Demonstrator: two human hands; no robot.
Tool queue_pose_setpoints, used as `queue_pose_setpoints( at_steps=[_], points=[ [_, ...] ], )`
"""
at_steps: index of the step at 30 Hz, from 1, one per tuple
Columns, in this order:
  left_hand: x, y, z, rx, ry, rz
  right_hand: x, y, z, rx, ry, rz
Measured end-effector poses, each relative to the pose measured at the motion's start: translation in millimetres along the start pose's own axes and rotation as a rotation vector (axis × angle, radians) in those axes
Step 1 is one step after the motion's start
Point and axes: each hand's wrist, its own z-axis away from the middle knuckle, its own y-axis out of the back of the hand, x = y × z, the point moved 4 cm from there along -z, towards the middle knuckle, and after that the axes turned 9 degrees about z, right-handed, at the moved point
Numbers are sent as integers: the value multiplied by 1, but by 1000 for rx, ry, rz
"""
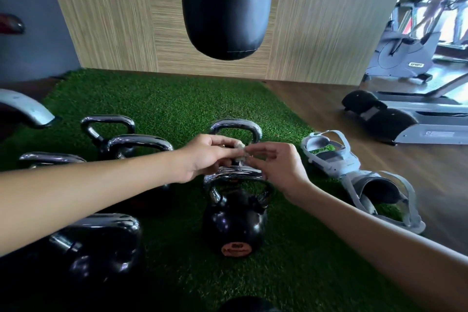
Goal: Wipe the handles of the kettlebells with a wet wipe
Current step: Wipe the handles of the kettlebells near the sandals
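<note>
Several black kettlebells with shiny chrome handles stand on a green turf mat (164, 99). The nearest middle kettlebell (235, 223) has its handle (235, 175) just below my hands. My left hand (207, 154) and my right hand (276, 162) meet above that handle, both pinching a small crumpled grey-white wet wipe (239, 153) between the fingertips. Another kettlebell handle (235, 128) rises behind the hands. More kettlebells sit at left (109, 126) and near left (101, 248).
A black punching bag (228, 7) hangs over the mat's far side. A pair of grey sandals (354, 175) lies at the mat's right edge. Exercise machines (410, 58) stand on the wood floor at the right. A grey machine part (25, 109) juts in at left.
</note>
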Motion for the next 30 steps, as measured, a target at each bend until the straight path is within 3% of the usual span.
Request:
queue_pose_setpoints(
  at_steps=[2, 5, 7, 10, 14, 18, 24, 27, 30],
  points=[
    [-1, 6, 1, 58, -31, -24, 6, -3, -4, -77, -4, 91],
    [7, 21, 4, 124, -318, -620, 16, 6, -8, -64, 110, 557],
    [7, 18, 7, 38, -467, -915, 23, 9, -6, -109, 137, 708],
    [0, 0, 8, -71, -604, -1104, 30, 8, -5, -121, 174, 742],
    [-2, -2, 6, -57, -624, -1191, 30, 6, -6, -92, 200, 780],
    [-2, 24, 7, 26, -392, -1111, 33, 4, -5, -86, 212, 768],
    [-13, 5, 2, 48, -209, -1176, 35, 4, -7, -78, 207, 778],
    [-10, 3, 5, 96, -240, -1192, 35, 4, -5, -71, 203, 772],
    [-17, 23, 4, 95, -245, -1021, 34, 4, -4, -79, 197, 779]
  ],
)
